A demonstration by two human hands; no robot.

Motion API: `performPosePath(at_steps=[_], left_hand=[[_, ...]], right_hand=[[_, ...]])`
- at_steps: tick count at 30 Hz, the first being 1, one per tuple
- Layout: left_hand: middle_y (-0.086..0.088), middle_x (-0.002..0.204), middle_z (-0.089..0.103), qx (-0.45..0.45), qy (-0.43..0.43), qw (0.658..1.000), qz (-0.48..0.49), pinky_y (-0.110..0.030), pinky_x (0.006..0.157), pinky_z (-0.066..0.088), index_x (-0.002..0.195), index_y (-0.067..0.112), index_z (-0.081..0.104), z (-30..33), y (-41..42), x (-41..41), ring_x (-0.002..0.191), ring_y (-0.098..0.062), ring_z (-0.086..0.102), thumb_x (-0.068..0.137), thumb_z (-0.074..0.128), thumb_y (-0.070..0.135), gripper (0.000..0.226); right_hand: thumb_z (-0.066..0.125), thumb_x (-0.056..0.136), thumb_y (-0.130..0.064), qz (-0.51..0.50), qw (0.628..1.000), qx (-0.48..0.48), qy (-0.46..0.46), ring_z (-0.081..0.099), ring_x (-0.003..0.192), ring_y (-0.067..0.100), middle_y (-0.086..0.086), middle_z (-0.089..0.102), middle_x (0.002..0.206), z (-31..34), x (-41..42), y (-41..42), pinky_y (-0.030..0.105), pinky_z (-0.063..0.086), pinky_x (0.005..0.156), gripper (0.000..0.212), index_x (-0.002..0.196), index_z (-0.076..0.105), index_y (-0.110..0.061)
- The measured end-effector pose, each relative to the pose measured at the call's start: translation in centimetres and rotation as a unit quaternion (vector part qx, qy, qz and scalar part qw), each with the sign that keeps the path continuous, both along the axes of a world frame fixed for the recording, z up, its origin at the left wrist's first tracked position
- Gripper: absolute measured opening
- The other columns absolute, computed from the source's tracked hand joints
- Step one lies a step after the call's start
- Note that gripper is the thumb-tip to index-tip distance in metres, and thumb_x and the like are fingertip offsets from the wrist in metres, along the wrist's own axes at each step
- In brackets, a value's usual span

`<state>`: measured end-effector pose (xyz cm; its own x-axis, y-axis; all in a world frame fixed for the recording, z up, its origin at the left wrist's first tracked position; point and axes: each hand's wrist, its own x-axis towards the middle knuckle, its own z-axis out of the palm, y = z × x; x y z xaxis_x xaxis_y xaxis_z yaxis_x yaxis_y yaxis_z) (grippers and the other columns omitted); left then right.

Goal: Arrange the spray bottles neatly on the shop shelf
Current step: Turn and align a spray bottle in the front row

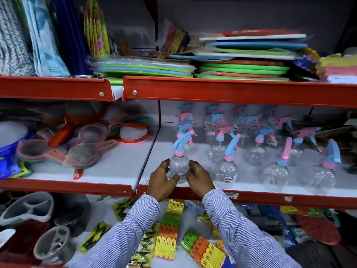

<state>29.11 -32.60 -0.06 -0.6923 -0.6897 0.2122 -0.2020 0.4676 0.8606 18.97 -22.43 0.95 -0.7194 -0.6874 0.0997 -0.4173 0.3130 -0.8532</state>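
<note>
A clear round spray bottle (178,163) with a blue trigger and pink collar stands at the front left of the white middle shelf (251,187). My left hand (161,179) cups its left side and my right hand (200,177) cups its right side; both touch the bottle. Behind it a column of similar bottles (184,125) runs to the back. To the right stand several more bottles in rows, some with blue heads (230,149), some with pink heads (286,149).
Red shelf edges (231,91) frame the bay above and below. On the left bay lie plastic strainers (83,153). Stacked coloured mats (243,68) fill the upper shelf. Packs of clothes pegs (170,236) lie on the shelf below my arms.
</note>
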Motion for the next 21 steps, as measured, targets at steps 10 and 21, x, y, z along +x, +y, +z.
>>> performPosePath(at_steps=[10,21], left_hand=[[-0.009,0.142,0.051,-0.023,0.034,0.998,0.056,-0.044,0.107,0.045,0.138,0.014,0.045,0.0,1.9,1.4,0.126,-0.026,0.052,0.079,0.067,0.021,0.063],[-0.003,0.123,0.067,0.004,0.060,0.995,0.083,-0.035,0.095,0.053,0.124,0.016,0.059,0.5,2.4,1.2,0.107,-0.018,0.065,0.081,0.065,0.019,0.044]], right_hand=[[0.055,0.082,-0.011,0.009,0.999,-0.004,-0.031,0.049,0.129,0.024,0.007,0.052,0.138,0.3,0.2,0.7,0.036,0.042,0.106,0.065,0.143,0.031,-0.017],[0.050,0.083,0.002,0.006,0.999,-0.036,-0.009,0.060,0.111,0.019,0.004,0.061,0.124,0.0,0.2,1.3,0.022,0.043,0.093,0.047,0.129,0.051,-0.010]])
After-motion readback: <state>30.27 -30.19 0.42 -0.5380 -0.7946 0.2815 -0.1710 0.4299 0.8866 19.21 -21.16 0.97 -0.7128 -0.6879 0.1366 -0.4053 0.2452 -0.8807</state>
